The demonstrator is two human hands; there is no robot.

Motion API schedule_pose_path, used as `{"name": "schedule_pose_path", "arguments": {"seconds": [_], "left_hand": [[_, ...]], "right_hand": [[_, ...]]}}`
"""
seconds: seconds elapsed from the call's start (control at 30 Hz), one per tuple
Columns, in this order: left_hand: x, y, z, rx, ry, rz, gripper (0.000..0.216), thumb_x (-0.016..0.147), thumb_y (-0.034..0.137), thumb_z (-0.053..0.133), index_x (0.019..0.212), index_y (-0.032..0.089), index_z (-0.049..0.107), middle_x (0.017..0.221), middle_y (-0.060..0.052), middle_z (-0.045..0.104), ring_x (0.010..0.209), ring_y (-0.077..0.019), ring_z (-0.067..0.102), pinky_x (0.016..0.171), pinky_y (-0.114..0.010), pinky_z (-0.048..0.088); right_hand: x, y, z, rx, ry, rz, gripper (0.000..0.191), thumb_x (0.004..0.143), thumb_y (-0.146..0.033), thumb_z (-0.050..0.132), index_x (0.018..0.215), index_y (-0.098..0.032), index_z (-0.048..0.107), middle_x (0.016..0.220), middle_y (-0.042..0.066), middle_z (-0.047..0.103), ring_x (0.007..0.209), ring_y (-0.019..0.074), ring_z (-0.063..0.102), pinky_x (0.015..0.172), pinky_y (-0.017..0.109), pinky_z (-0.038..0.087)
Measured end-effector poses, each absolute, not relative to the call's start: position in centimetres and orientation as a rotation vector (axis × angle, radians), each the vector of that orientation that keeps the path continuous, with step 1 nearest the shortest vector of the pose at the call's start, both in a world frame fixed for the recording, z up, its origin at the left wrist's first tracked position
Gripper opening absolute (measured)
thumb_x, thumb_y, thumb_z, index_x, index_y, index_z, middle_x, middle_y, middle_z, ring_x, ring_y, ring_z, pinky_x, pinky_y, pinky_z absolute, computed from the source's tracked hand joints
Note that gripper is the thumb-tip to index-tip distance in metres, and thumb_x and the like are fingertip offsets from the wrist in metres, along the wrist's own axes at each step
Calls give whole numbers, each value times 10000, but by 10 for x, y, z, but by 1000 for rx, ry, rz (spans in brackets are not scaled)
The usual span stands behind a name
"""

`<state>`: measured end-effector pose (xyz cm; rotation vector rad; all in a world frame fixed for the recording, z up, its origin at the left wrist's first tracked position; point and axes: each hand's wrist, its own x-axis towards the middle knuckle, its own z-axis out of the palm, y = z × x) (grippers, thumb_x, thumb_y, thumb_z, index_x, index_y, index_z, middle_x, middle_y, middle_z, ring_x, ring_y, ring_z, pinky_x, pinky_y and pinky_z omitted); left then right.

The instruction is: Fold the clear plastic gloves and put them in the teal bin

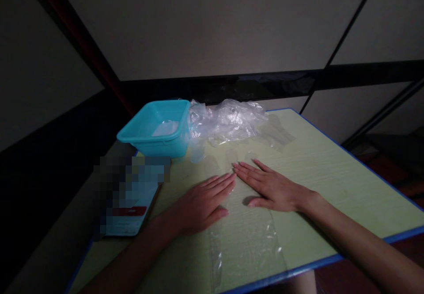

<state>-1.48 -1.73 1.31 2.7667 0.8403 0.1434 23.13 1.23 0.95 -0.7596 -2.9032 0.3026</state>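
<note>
Left hand (207, 202) and right hand (270, 188) lie flat, fingers extended, gripping nothing; I'd gently smooth outward what seems a clear bag (247, 243).

the head view looks forward and down from six o'clock, close above the pale-green, blue-edged rectangular desk (341, 185).
</note>
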Motion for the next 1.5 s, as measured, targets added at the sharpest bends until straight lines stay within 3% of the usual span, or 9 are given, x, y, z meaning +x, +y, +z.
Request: {"name": "schedule_pose_path", "arguments": {"seconds": [0.33,0.5,0.73,1.07,1.23,1.4,1.5], "left_hand": [[-13,-19,15,2773,837,67,564,902,349,394,1375,90,226,1468,-125,143,1351,-197,79,1101,-377,121],[-14,-18,14,2760,819,201,559,888,318,415,1373,102,239,1461,-122,175,1346,-207,115,1097,-388,154],[-14,-18,17,2801,684,460,435,875,234,357,1273,72,422,1349,-159,405,1279,-218,326,1047,-428,286],[-11,-20,18,2719,617,526,383,853,217,399,1161,41,544,1254,-181,506,1194,-230,452,1002,-400,358],[-10,-20,19,2192,779,848,396,904,265,322,1144,79,577,1180,-125,586,1113,-211,530,966,-355,390],[-6,-18,16,1652,860,940,507,912,432,299,1012,89,658,1039,-113,664,973,-259,613,855,-383,463],[-3,-19,15,1555,834,913,550,883,506,345,992,73,666,1020,-132,668,958,-275,619,852,-392,463]], "right_hand": [[231,11,11,-771,-2921,298,731,871,-568,311,1415,-124,109,1464,130,127,1346,215,84,1087,459,14],[231,11,12,-762,-2901,330,742,870,-559,331,1418,-123,88,1464,137,126,1345,223,88,1087,465,32],[236,15,12,-730,-2817,396,752,872,-527,368,1425,-154,19,1464,126,159,1338,229,142,1088,463,87],[238,16,15,-741,-2824,394,677,896,-479,359,1423,-162,74,1465,113,177,1341,217,132,1087,472,106],[237,12,19,-703,-2597,650,594,909,-413,370,1417,-225,126,1452,89,241,1315,223,237,1063,469,222],[234,5,22,-654,-2094,1152,440,927,-387,333,1354,-314,260,1370,67,399,1114,215,515,948,446,391],[230,2,23,-606,-1934,1402,465,914,-422,348,1351,-292,262,1384,96,370,1107,227,517,914,456,416]]}}
